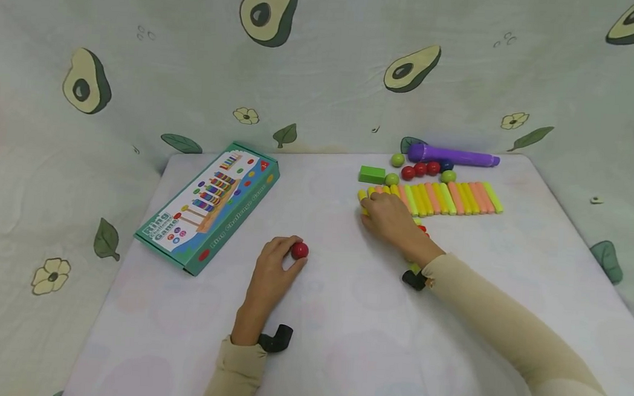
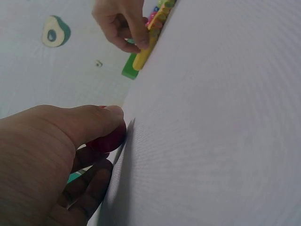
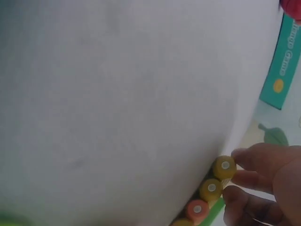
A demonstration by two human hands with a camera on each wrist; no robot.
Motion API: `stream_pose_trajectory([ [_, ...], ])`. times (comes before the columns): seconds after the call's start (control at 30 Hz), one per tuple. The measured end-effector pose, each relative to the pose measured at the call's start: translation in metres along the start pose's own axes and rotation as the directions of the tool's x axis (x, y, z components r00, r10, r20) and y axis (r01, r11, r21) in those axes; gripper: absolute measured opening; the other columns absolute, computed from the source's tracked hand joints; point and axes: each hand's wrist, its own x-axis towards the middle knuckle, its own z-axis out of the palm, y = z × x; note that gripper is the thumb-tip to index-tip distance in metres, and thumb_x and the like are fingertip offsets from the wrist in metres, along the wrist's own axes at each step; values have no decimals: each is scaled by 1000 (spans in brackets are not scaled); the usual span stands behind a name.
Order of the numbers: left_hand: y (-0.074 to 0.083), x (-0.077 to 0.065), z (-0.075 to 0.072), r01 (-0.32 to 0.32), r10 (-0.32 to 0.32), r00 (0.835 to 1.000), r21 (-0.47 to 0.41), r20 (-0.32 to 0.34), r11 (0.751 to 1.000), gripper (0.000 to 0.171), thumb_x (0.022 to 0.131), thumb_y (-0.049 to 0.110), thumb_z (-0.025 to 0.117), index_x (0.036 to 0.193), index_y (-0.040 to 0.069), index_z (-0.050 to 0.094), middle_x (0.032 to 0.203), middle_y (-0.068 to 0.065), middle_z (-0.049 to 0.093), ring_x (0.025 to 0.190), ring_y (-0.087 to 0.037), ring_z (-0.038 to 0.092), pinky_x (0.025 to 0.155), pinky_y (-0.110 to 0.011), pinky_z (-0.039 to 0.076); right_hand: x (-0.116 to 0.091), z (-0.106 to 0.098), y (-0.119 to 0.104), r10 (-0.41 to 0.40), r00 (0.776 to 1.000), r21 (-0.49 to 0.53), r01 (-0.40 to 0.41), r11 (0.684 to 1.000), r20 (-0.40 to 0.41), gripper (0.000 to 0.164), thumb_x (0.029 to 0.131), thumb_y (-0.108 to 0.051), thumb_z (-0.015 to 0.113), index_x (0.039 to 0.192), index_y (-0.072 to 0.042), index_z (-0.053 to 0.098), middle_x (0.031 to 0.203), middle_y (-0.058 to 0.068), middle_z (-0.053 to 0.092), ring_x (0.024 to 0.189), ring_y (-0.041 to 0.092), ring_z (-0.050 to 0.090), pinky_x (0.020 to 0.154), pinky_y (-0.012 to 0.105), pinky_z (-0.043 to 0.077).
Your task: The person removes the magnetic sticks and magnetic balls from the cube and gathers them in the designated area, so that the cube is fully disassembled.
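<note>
On the left part of the white table, my left hand [image 1: 270, 275] pinches a red ball [image 1: 300, 251] between thumb and fingers. The left wrist view shows the ball [image 2: 112, 140] against the tabletop, partly covered by the thumb. Farther right, my right hand [image 1: 391, 219] pinches the yellow stick [image 3: 225, 166] at the left end of a row of yellow, orange and light green sticks [image 1: 450, 199]. Its fingers hide part of that end. Some red and green pieces [image 1: 423, 229] show partly from behind the right hand and wrist.
A green game box [image 1: 234, 220] lies at the back left. Behind the stick row are a green block [image 1: 371, 175], several red, green and dark blue balls [image 1: 408, 173], and a purple tube-like object [image 1: 453, 156]. An avocado-print cloth [image 1: 323, 89] hangs behind the table.
</note>
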Motion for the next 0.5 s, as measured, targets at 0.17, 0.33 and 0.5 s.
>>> stream_pose_trajectory([
  [0.17, 0, -1, 2, -7, 7, 1000, -11, 3, 1000, 42, 88, 21, 79, 128, 17, 66, 123, 1, 60, 117, -19, 52, 100, -38, 48, 2, -5, -3, 17, 1000, -89, -14, 996, 23, 15, 86, -13, 76, 83, 0, 69, 72, 10, 53, 60, 26, 48, 55, 37, 42],
  [0.33, 0, -1, 3, -42, 42, 999, 6, 2, 999, 42, 88, 21, 79, 128, 16, 67, 122, 0, 60, 119, -19, 52, 100, -37, 48, -9, -16, -27, -10, 998, 131, 3, 991, 56, 15, 89, -15, 73, 92, -1, 75, 78, 6, 62, 69, 22, 56, 65, 34, 50],
  [0.5, 1, -1, 3, -83, 83, 997, -2, 3, 997, 42, 87, 21, 81, 127, 18, 67, 122, 3, 61, 118, -16, 53, 99, -34, 48, -19, -17, -55, -26, 983, 487, -69, 870, 184, 23, 94, -23, 70, 108, -5, 74, 89, -2, 66, 82, 14, 58, 74, 31, 53],
])
